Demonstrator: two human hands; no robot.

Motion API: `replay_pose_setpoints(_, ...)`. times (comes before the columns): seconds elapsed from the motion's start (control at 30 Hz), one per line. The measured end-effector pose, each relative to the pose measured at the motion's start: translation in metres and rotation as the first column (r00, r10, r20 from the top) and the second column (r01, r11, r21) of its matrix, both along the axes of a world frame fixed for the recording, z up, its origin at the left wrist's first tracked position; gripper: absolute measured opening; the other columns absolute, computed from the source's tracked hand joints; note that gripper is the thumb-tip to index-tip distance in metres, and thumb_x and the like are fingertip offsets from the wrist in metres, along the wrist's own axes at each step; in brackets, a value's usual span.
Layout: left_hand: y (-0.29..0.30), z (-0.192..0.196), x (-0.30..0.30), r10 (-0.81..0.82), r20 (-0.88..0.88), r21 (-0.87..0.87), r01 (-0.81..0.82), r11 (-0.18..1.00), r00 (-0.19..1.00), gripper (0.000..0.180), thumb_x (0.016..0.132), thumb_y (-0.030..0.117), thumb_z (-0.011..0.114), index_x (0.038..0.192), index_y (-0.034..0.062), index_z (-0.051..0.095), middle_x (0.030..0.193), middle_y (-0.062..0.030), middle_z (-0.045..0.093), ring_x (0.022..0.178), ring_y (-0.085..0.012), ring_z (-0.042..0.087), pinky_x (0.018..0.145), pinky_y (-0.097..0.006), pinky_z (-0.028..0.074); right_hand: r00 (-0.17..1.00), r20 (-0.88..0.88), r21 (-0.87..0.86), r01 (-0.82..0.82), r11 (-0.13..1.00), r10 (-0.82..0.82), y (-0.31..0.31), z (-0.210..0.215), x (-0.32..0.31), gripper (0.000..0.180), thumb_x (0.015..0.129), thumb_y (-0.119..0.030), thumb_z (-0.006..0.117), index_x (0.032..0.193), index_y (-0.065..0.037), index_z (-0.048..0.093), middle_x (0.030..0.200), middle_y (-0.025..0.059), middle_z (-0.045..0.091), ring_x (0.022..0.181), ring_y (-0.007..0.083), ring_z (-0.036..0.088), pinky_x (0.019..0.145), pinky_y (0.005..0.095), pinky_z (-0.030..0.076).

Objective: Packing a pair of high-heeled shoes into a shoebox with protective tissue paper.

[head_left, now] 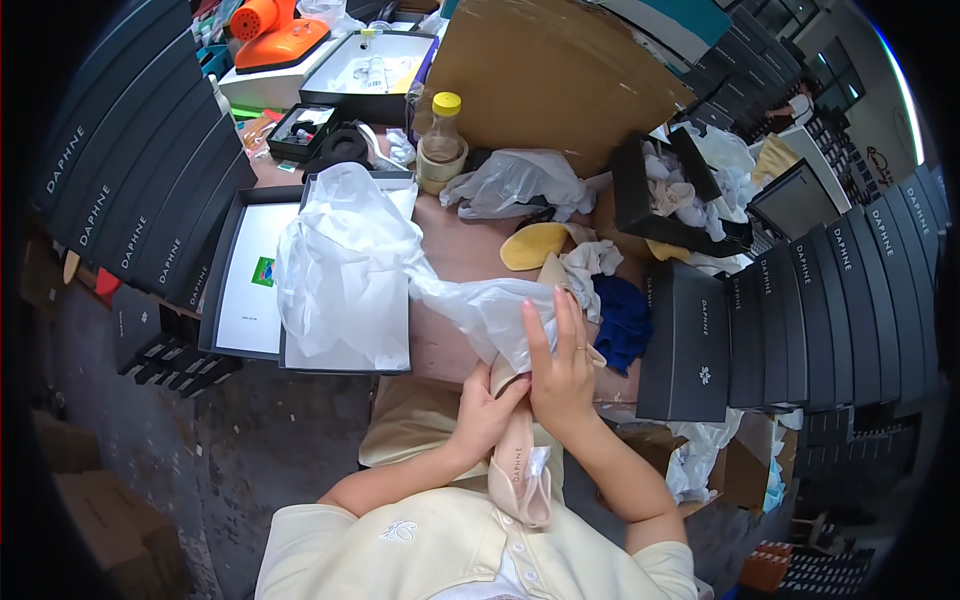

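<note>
A beige shoe (pixel 518 450) is held low before my body, its insole facing up and white stuffing in the toe end. My left hand (pixel 488 405) is closed round its heel end, thumb on the rim. My right hand (pixel 560 370) lies against the same end, its fingers stretched out over a crumpled white plastic sheet (pixel 480 310). Just beyond those fingertips shows another beige pointed piece (pixel 551 270), partly hidden; I cannot make out whether it is a second shoe. A royal blue cloth (pixel 622 322) lies right of my right hand.
Open boxes with a white sheet (pixel 245 315) and a translucent bag (pixel 350 270) stand at left. A yellow-capped bottle (pixel 444 128), a yellow pad (pixel 533 246) and an open black box (pixel 665 185) of crumpled paper lie farther back. Dark shoe boxes (pixel 685 345) line both sides.
</note>
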State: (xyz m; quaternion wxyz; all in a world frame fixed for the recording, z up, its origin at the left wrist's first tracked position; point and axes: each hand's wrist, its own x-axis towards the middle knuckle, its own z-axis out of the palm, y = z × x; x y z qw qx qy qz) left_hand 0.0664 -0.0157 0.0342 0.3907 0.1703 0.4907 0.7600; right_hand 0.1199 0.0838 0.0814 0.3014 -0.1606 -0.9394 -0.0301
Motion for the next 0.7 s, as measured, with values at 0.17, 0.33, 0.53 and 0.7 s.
replay_pose_setpoints(0.17, 0.004, 0.0, -0.008, -0.045, 0.125, -0.012, 0.047, 0.999, 0.991, 0.039, 0.083, 0.013, 0.063, 0.112, -0.0076, 0.047, 0.107, -0.0125, 0.058, 0.097, -0.0168, 0.055, 0.085, -0.029, 0.044, 0.996, 0.085, -0.299, 0.039, 0.953, -0.014, -0.01, 0.011, 0.0, 0.072, 0.067, -0.001, 0.058, 0.135, -0.006, 0.036, 0.136, 0.0219, 0.033, 0.12, 0.0415, 0.041, 0.094, 0.0437, 0.041)
replay_pose_setpoints(0.33, 0.006, -0.014, -0.005, -0.118, 0.182, -0.021, 0.123, 0.992, 0.976, 0.033, 0.082, 0.006, 0.058, 0.112, -0.0052, 0.05, 0.102, -0.0111, 0.06, 0.092, -0.0149, 0.057, 0.081, -0.027, 0.046, 0.987, 0.161, -0.495, 0.066, 0.866, 0.017, 0.014, 0.021, 0.021, 0.085, 0.061, 0.0, 0.063, 0.138, -0.004, 0.027, 0.139, 0.0229, 0.029, 0.126, 0.0402, 0.034, 0.1, 0.0429, 0.034)
replay_pose_setpoints(0.53, 0.006, -0.004, -0.013, -0.217, -0.144, -0.101, 0.204, 0.974, 0.965, 0.034, 0.08, 0.004, 0.053, 0.112, -0.0046, 0.051, 0.103, -0.0131, 0.061, 0.095, -0.019, 0.057, 0.086, -0.03, 0.043, 0.895, 0.242, -0.549, -0.193, 0.813, 0.375, 0.064, 0.097, -0.011, 0.114, 0.054, -0.031, 0.08, 0.14, 0.004, 0.014, 0.144, 0.0253, 0.02, 0.134, 0.0355, 0.02, 0.109, 0.0348, 0.017)
replay_pose_setpoints(0.7, 0.004, 0.022, -0.021, -0.183, 0.251, -0.122, 0.218, 0.968, 0.951, 0.029, 0.083, 0.006, 0.052, 0.111, 0.0003, 0.051, 0.105, -0.0116, 0.059, 0.096, -0.0202, 0.058, 0.085, -0.031, 0.045, 0.647, 0.397, -0.745, -0.187, 0.64, 0.651, 0.059, 0.07, -0.062, 0.054, 0.061, -0.019, 0.073, 0.108, 0.001, 0.054, 0.111, 0.0149, 0.055, 0.098, 0.027, 0.053, 0.088, 0.0375, 0.039)
